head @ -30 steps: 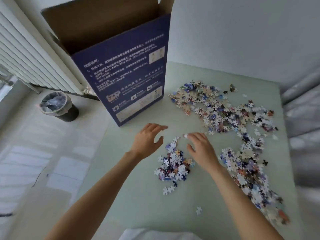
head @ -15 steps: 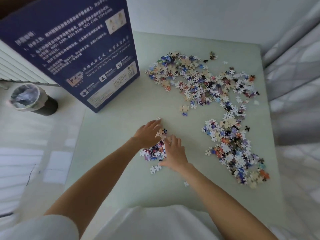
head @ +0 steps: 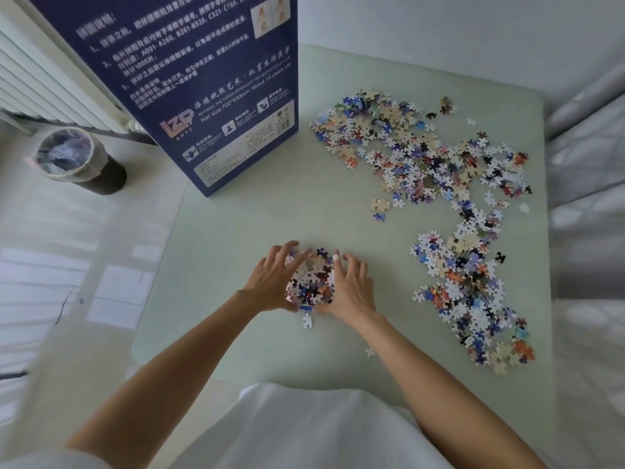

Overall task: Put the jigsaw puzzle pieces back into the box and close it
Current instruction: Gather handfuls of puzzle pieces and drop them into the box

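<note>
A small heap of jigsaw pieces (head: 309, 282) lies on the pale green table (head: 236, 228) between my two hands. My left hand (head: 274, 282) presses against its left side with the fingers spread. My right hand (head: 353, 287) presses against its right side, fingers spread too. The tall dark blue puzzle box (head: 220, 96) stands upright at the far left of the table; its top is out of view. A large scatter of pieces (head: 422, 157) covers the far right, and another patch of pieces (head: 470, 289) runs down the right side.
One loose piece (head: 307, 321) lies just below the heap and a second stray piece (head: 369, 351) sits nearer me. On the floor to the left stand a lined waste bin (head: 77, 160) and a white radiator (head: 40, 79). A wall runs behind the table.
My hands have come together around the small heap and squeezed it into a tighter pile. The camera has tilted down, so the box top is out of view.
</note>
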Tool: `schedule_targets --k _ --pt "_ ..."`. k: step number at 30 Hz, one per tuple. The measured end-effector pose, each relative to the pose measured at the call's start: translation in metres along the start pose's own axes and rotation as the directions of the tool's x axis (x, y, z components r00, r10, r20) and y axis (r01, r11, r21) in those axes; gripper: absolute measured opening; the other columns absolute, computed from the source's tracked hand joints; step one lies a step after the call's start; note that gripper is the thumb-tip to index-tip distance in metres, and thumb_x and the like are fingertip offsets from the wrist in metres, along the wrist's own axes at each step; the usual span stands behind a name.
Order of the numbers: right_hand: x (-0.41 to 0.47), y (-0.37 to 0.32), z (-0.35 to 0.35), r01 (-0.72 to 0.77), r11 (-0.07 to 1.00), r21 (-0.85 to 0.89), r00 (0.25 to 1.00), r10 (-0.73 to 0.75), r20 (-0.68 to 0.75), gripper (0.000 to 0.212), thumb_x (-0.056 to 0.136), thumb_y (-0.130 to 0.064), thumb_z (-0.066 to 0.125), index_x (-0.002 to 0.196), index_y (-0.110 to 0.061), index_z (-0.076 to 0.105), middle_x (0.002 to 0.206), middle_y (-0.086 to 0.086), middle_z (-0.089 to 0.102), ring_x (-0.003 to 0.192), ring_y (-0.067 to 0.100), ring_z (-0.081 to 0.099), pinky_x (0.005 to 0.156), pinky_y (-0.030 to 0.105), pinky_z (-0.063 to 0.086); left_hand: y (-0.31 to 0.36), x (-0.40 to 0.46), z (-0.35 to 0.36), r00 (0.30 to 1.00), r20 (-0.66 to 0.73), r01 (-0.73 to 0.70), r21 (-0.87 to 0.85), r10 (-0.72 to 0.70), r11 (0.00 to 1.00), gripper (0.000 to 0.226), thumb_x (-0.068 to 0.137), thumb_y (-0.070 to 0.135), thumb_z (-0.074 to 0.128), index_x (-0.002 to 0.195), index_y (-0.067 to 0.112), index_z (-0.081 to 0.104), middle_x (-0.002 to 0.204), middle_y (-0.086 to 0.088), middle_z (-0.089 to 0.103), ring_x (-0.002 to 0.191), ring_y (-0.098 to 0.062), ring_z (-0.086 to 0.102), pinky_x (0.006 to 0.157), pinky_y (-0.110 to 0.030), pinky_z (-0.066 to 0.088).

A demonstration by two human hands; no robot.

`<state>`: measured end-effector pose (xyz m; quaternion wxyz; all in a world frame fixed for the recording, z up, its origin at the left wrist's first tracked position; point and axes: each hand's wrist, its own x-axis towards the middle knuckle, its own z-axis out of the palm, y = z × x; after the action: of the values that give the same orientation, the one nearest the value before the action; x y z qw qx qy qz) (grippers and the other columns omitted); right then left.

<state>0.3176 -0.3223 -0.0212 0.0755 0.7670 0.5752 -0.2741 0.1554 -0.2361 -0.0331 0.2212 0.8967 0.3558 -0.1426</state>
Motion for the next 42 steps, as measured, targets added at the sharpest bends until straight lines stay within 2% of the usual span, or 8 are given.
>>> schedule_targets --k 3,9,13,18,23,31,38,42 --pt "-0.002 -0.011 0.003 -0.018 1.0 -0.001 0.998 0.018 0.052 0.126 0.058 -0.054 0.079 0.147 -0.012 0.0 0.143 0.013 0.015 0.121 0.03 0.027 0.092 0.038 0.042 -0.001 -0.002 0.0 0.996 0.04 0.087 -0.087 -0.084 0.992 0.126 0.057 0.054 0.081 0.149 0.021 0.003 0.143 -0.005 0.021 0.123 -0.024 0.027 0.096 -0.033 0.045" --pt "0.008 -0.025 0.002 0.03 0.994 0.108 0.998 -0.037 0.058 0.107 0.071 -0.026 0.079 0.147 -0.013 0.004 0.132 0.012 0.026 0.114 0.031 0.035 0.084 0.035 0.046 0.011 0.0 0.002 0.992 0.04 0.123 -0.298 -0.117 0.947 0.095 0.072 0.03 0.077 0.147 0.019 0.021 0.137 -0.006 0.03 0.118 -0.026 0.04 0.097 -0.031 0.04" --pt "0.016 -0.023 -0.005 0.066 0.994 0.09 0.995 -0.072 0.066 0.089 0.071 -0.027 0.079 0.137 -0.012 0.023 0.126 0.013 0.031 0.11 0.03 0.04 0.081 0.036 0.047 0.014 0.003 0.002 0.988 -0.021 0.136 -0.361 -0.154 0.923 0.077 0.079 0.025 0.07 0.143 0.017 0.03 0.131 -0.008 0.039 0.117 -0.026 0.045 0.094 -0.029 0.04" --pt "0.021 -0.023 -0.009 0.088 0.994 0.058 0.996 -0.089 0.007 0.071 0.071 -0.029 0.079 0.126 -0.013 0.036 0.123 0.011 0.032 0.107 0.028 0.04 0.076 0.035 0.047 0.015 0.004 0.004 0.981 -0.043 0.156 -0.397 -0.188 0.904 0.069 0.078 0.024 0.07 0.138 0.017 0.038 0.123 -0.007 0.047 0.112 -0.026 0.049 0.091 -0.029 0.041" --pt "0.023 -0.023 -0.007 0.121 0.989 0.085 0.992 -0.123 0.008 0.069 0.072 -0.025 0.079 0.126 -0.012 0.037 0.121 0.009 0.04 0.106 0.026 0.05 0.079 0.033 0.047 0.015 0.001 0.006 0.98 -0.076 0.137 -0.413 -0.184 0.9 0.066 0.078 0.025 0.072 0.135 0.019 0.041 0.12 -0.006 0.053 0.109 -0.025 0.053 0.09 -0.031 0.042" --pt "0.015 -0.014 -0.002 0.124 0.972 0.201 0.992 -0.118 -0.042 0.058 0.075 -0.022 0.076 0.124 -0.015 0.045 0.114 0.005 0.051 0.102 0.024 0.055 0.081 0.032 0.047 0.015 0.002 0.011 0.974 -0.176 0.072 -0.361 -0.144 0.93 0.038 0.084 0.03 0.067 0.12 0.02 0.058 0.106 -0.002 0.062 0.096 -0.024 0.058 0.079 -0.031 0.045" --pt "0.016 -0.009 -0.003 0.193 0.961 0.199 0.978 -0.173 -0.113 0.051 0.082 -0.022 0.07 0.129 -0.019 0.051 0.107 0.004 0.058 0.09 0.022 0.059 0.074 0.027 0.047 0.012 0.005 0.005 0.975 -0.17 0.074 -0.368 -0.146 0.927 0.036 0.089 0.034 0.059 0.123 0.02 0.059 0.103 -0.004 0.067 0.091 -0.027 0.063 0.074 -0.03 0.044" --pt "0.018 -0.006 -0.008 0.176 0.959 0.222 0.981 -0.153 -0.115 0.047 0.081 -0.02 0.07 0.125 -0.017 0.055 0.107 0.004 0.064 0.089 0.02 0.062 0.079 0.028 0.051 0.01 0.006 0.005 0.966 -0.164 0.119 -0.409 -0.201 0.905 0.024 0.089 0.03 0.061 0.11 0.018 0.064 0.094 -0.002 0.07 0.084 -0.025 0.064 0.07 -0.029 0.046"
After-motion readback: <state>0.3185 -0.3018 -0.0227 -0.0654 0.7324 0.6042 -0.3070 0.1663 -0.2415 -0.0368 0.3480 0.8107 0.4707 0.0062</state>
